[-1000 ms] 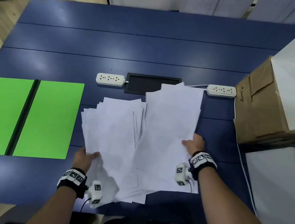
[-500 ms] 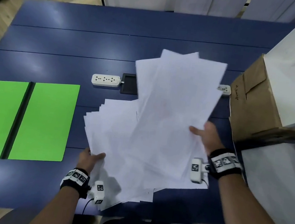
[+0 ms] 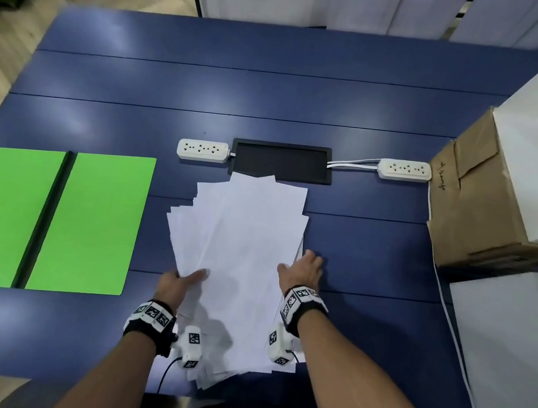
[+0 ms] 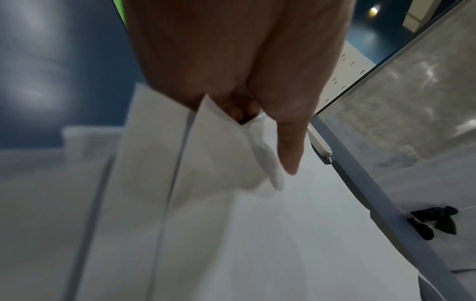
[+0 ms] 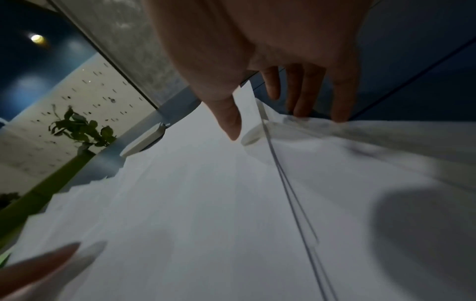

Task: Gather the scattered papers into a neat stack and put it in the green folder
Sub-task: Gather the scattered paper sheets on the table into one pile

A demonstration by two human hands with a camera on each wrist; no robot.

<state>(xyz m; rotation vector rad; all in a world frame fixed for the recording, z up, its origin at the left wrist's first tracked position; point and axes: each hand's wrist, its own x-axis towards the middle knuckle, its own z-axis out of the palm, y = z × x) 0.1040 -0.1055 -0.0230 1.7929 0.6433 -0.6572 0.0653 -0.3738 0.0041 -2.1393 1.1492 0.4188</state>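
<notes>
A loose pile of white papers lies fanned out in the middle of the blue table. The open green folder, with its black spine, lies flat to the left of the pile. My left hand pinches the pile's near left edge. Its thumb lies on top and its fingers are curled under the sheets. My right hand is at the pile's right edge, with straight fingers touching the edge of the papers and the thumb on top.
Two white power strips flank a black cable hatch just behind the pile. A cardboard box and a white block stand at the right, with a white cable trailing along them.
My right hand lifted a bunch of sheets from the right, carried it left and laid it on the left pile. The papers now form one pile. My left hand kept its hold.
</notes>
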